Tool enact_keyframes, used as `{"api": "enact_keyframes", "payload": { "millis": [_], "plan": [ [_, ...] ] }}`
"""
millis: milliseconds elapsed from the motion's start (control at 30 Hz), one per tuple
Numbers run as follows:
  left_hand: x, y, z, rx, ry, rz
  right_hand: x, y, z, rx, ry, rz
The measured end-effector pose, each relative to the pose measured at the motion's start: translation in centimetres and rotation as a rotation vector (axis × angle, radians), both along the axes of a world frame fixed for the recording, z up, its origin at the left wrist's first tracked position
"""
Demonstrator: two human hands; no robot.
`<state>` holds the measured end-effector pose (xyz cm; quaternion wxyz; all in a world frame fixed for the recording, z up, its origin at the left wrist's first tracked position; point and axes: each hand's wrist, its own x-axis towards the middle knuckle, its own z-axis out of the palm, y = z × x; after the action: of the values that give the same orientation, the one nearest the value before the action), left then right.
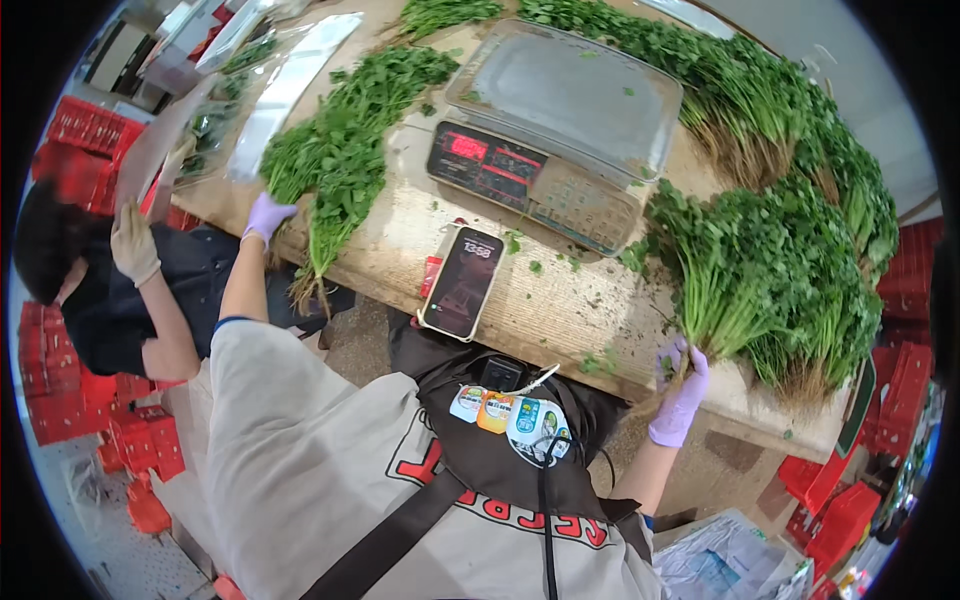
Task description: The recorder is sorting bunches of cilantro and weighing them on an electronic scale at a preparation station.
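Observation:
Both my hands wear thin purple gloves. My left hand (pixel 267 217) is closed at the lower left end of a coriander pile (pixel 345 130), with leaves above it and roots showing just below. The stems in its grip are mostly hidden. At the right, my right hand (pixel 682 390) is closed round the root ends of a few coriander stems, beside a large bunch of coriander (pixel 735 280) whose leaves point up and away. Between the hands sits a digital scale (pixel 565 95) with a bare metal pan and a lit red display.
A phone (pixel 465 283) with its screen lit lies at the near edge of the wooden table (pixel 560 310). More coriander (pixel 760 95) is heaped along the back right. At left, a person in dark clothes (pixel 150 290) handles plastic film. Red crates (pixel 60 370) stand on both sides.

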<state>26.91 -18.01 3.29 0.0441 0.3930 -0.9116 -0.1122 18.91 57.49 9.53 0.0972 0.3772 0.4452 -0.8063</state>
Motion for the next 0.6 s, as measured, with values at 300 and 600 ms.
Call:
{"api": "enact_keyframes", "payload": {
  "millis": [300,600],
  "plan": [
    [-10.5,34.5,14.5,0.789,0.679,-0.456,-2.2,0.8,-4.7,-0.225,0.200,-0.001],
    [-7.8,58.3,5.6,1.911,-0.001,-0.396,-2.4,1.3,-4.3,-0.386,0.292,0.187]
  ]
}}
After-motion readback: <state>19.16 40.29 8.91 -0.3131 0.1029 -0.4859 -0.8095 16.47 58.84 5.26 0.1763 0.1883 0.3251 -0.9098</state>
